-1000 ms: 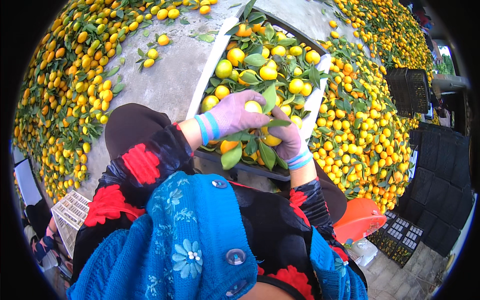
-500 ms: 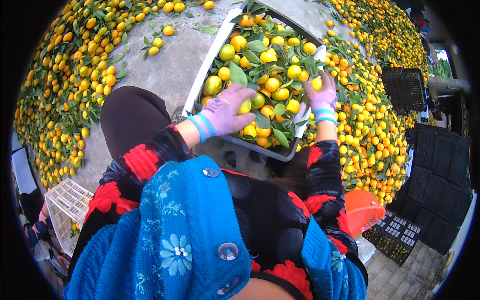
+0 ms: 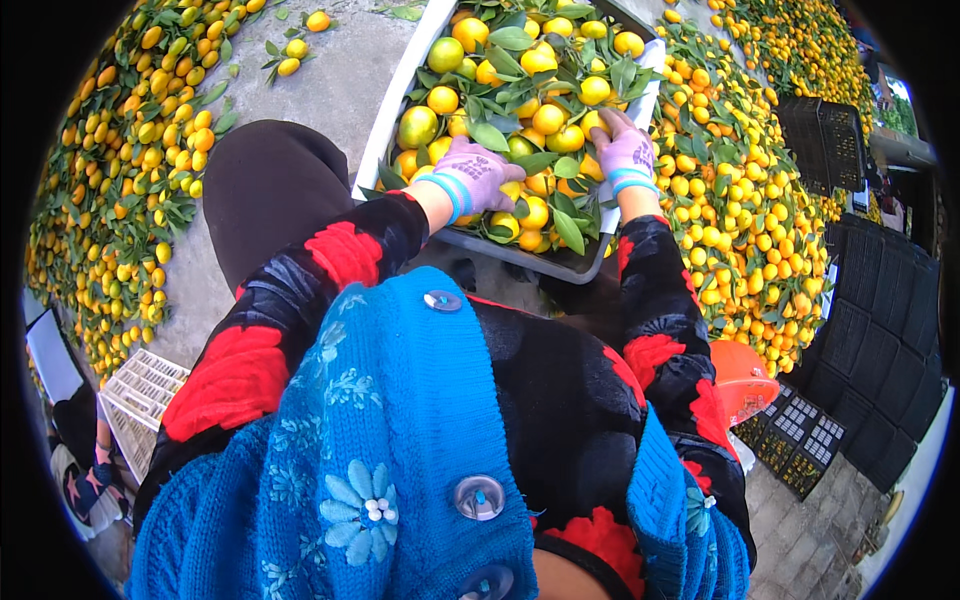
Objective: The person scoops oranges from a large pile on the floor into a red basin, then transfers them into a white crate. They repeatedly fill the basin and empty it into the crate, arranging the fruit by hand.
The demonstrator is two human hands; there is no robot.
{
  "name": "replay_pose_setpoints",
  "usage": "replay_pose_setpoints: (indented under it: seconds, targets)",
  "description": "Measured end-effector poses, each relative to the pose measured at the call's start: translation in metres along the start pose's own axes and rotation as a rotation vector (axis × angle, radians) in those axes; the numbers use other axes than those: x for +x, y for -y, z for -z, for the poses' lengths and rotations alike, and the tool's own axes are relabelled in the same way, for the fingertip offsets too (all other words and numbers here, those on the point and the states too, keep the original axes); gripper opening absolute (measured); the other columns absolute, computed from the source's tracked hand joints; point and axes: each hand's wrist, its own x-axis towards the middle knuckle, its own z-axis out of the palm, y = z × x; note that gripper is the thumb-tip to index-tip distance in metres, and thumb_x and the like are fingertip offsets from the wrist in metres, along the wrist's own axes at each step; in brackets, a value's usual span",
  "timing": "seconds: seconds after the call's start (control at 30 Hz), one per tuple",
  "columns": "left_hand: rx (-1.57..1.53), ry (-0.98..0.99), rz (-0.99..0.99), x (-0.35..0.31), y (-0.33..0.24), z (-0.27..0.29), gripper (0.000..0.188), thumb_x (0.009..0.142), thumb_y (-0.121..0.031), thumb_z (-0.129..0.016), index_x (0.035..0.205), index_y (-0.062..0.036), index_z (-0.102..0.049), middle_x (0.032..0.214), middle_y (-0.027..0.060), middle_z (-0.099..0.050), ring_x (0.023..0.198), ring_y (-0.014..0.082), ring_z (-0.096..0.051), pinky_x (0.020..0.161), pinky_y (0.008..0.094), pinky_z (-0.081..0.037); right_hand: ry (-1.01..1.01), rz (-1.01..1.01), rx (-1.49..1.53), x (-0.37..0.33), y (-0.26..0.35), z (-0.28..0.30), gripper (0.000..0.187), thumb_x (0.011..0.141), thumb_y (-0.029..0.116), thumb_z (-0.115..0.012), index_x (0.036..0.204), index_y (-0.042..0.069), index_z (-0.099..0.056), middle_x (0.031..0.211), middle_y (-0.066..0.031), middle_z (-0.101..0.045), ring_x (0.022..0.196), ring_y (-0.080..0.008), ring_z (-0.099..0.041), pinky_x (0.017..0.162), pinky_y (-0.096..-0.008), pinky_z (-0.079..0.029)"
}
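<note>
In the upper middle of the frame a white crate [image 3: 392, 130] sits heaped with leafy yellow-orange citrus fruits [image 3: 545, 120], and both gloved hands are down in it. The left hand [image 3: 478, 175], in a purple glove, lies palm down over the fruit at the crate's near left part, fingers curled loosely onto one or two pieces; whether it truly grips any I cannot tell. The right hand [image 3: 625, 150] presses on fruit right at the crate's right wall, fingers spread and flat rather than clenched. The risk, as I judge it, lies at that right edge and at the near rim: fruit is piled above the walls (leaves and all), so a push or a rake of the fingers could roll pieces over the side into the heap of loose fruit [image 3: 740, 220] at the right of the frame, where they would be lost among the rest. Room is tight there. To the left of the crate a strip of bare grey ground [image 3: 330, 90] is open up to another fruit pile [image 3: 130, 170] at the frame's left; stacked black crates [image 3: 880, 330] close the right edge, with an orange tub [image 3: 740, 380] low right.
</note>
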Motion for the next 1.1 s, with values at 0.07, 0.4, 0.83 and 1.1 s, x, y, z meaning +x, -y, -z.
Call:
replay_pose_setpoints:
  seconds: [0.07, 0.4, 0.83, 1.1]
  targets:
    - [0.004, 0.009, 0.016, 0.002, 0.001, 0.000, 0.055, 0.080, -0.047, -0.066, 0.129, -0.0222, -0.058, 0.111, 0.0051, -0.067, 0.109, 0.0271, -0.059, 0.095, 0.0440, -0.034, 0.004, 0.022, -0.089, -0.001, 0.007, 0.013, 0.039, 0.082, 0.029, -0.060, 0.115, 0.009, -0.065, 0.121, -0.0090, -0.063, 0.109, -0.0291, -0.059, 0.099, -0.0400, -0.040]
    - [-0.061, -0.017, -0.022, -0.008, 0.003, 0.000, 0.055, 0.083, -0.041, -0.065, 0.132, -0.0199, -0.054, 0.127, 0.0073, -0.060, 0.121, 0.0276, -0.053, 0.102, 0.0473, -0.032, 0.407, 0.126, 0.196, -0.106, 0.054, 0.036, 0.036, 0.080, 0.030, -0.065, 0.105, 0.005, -0.066, 0.097, -0.0191, -0.066, 0.092, -0.0370, -0.062, 0.082, -0.0421, -0.049]
    - [0.022, -0.102, -0.069, -0.017, -0.002, -0.006, 0.049, 0.084, -0.036, -0.063, 0.129, -0.0198, -0.055, 0.124, 0.0073, -0.058, 0.118, 0.0282, -0.053, 0.101, 0.0488, -0.033, 0.605, -0.183, -0.166, -0.091, 0.037, 0.030, 0.038, 0.076, 0.015, -0.062, 0.111, 0.004, -0.067, 0.095, -0.0191, -0.070, 0.089, -0.0331, -0.067, 0.081, -0.0400, -0.053]
    - [0.060, -0.136, -0.363, -0.019, -0.019, -0.025, 0.040, 0.088, -0.034, -0.059, 0.126, -0.0189, -0.058, 0.135, 0.0024, -0.053, 0.131, 0.0205, -0.042, 0.107, 0.0609, -0.027, 0.923, 0.079, -0.429, -0.098, 0.069, 0.070, 0.038, 0.082, 0.035, -0.063, 0.104, 0.005, -0.071, 0.109, -0.0208, -0.066, 0.106, -0.0353, -0.062, 0.088, -0.0410, -0.049]
